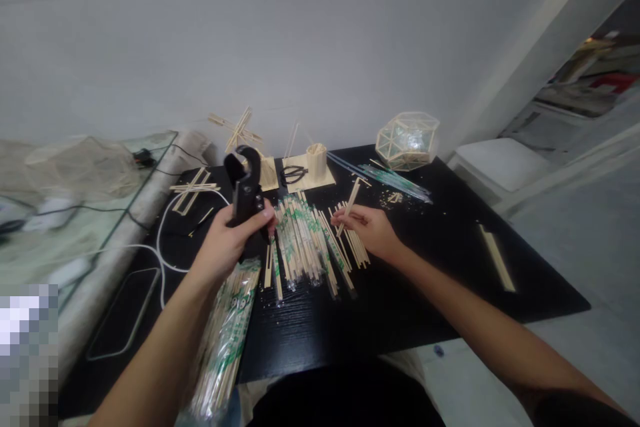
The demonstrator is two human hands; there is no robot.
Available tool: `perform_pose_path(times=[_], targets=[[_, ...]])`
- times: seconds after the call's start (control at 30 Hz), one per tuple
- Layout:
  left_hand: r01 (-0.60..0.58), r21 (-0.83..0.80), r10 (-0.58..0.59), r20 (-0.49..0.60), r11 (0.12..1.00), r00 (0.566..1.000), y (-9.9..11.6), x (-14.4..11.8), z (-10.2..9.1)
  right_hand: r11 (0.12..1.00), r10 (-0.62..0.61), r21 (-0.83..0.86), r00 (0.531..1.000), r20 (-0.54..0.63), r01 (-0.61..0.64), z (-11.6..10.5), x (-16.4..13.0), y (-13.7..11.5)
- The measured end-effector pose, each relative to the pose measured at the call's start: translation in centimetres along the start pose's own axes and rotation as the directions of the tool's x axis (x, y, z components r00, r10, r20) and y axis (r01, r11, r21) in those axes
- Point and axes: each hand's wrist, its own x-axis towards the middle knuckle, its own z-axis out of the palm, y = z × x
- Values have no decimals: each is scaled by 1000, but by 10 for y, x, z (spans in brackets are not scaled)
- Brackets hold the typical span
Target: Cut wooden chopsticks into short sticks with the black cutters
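Observation:
My left hand [227, 237] is closed around a black hand cutter [244, 177], its hooked jaws pointing up. Between the fingers of my right hand [370, 230] is a pale wooden chopstick [353, 198], tilted upright; whether it is one or a joined pair, I cannot tell. Below and between the hands lie several chopsticks in clear, green-printed wrappers [303, 240]. Loose unwrapped chopsticks [359, 250] lie just under my right hand. A plastic bag of chopsticks [227, 340] rests beside my left forearm.
On the black table [400, 307] stand a round stick holder [317, 161] and a faceted stick frame [409, 140]. Empty wrappers [395, 177], wood scraps [395, 198], crossed sticks [195, 190] and a pale strip [497, 259] lie around. A white cable [159, 233] and phone-shaped outline [125, 313] are left.

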Motion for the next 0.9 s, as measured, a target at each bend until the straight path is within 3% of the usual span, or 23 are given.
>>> perform_pose_path(times=[0.13,0.33,0.63,0.77,0.9], targets=[[-54,135,69,-111,989,991,1,-4,-7,999,32,17,999,16,-33,-2,-2,11],[-84,376,85,14,923,996,-11,-3,19,996,30,-90,998,50,-25,-6,-7,6],[-289,266,262,133,920,956,-16,22,79,969,-45,-237,996,76,62,-7,-10,12],[-350,222,324,143,910,935,-16,29,95,933,-113,-336,991,74,131,-7,-10,16],[-411,215,399,97,886,912,-20,34,102,925,-176,-320,977,118,205,-7,-10,17]])
